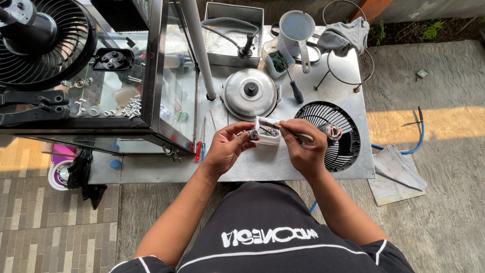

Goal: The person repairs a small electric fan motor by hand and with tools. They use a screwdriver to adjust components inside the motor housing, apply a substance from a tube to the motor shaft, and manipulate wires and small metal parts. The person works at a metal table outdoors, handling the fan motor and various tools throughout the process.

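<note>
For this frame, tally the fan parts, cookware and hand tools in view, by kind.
Fan grilles: 2, one on the table, one top left
Pot lid: 1
White jug: 1
Black-handled screwdriver: 1
Small white box, held by left hand and right hand: 1
Total: 6

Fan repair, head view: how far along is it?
Done: fan grille off, lying on the metal table; loose screws set aside. In hand: left hand holds a small grey part, right hand works a thin tool at it. Left: apparently reassembly.
</note>
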